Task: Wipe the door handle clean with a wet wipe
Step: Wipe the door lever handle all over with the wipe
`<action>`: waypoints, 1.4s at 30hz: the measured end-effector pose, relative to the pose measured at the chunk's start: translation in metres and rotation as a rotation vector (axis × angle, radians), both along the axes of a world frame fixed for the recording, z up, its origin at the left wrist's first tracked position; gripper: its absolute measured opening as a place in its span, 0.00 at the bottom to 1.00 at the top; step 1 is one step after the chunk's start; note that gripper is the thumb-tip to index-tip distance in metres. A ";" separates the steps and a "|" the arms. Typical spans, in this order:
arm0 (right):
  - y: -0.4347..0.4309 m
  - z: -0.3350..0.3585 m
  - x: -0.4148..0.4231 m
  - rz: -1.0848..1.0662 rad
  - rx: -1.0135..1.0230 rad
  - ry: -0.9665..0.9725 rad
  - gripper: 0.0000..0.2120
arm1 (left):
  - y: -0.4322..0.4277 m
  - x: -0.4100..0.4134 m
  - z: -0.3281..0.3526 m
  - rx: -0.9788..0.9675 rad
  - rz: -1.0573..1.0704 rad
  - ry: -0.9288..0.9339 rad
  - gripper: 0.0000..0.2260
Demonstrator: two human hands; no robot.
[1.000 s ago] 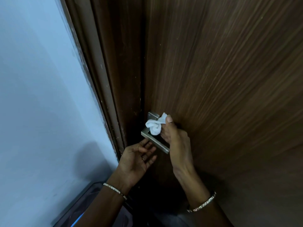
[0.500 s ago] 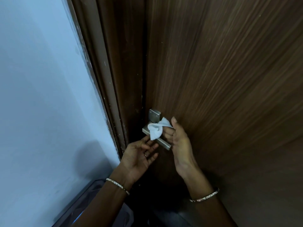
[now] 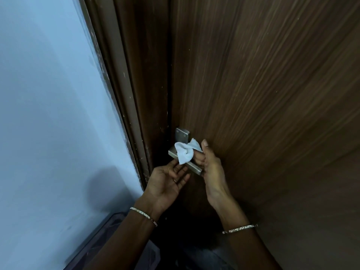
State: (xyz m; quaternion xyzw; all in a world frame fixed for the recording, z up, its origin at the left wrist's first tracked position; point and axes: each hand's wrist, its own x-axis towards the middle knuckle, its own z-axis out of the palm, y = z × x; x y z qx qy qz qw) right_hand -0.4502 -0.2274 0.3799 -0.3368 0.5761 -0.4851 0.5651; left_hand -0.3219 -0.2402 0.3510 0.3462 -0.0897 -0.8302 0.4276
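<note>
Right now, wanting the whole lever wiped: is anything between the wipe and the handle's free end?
Nothing visible does. The wet wipe, pinched by the right hand, lies on the door handle; bare metal runs to its tip. The left hand is open just below.

Blue wall (image 3: 48,114), wooden door frame (image 3: 134,78)

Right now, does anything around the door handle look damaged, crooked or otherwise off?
Only wear: the door frame shows pale chips and scuffs along its edge left of the door handle. The handle itself looks intact. The wet wipe is bunched over it, pinched by the right hand; the left hand is open beneath.
</note>
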 end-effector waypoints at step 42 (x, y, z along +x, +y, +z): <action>0.012 -0.033 -0.009 -0.249 0.013 -0.485 0.09 | 0.001 0.023 0.011 -0.136 0.117 -0.674 0.09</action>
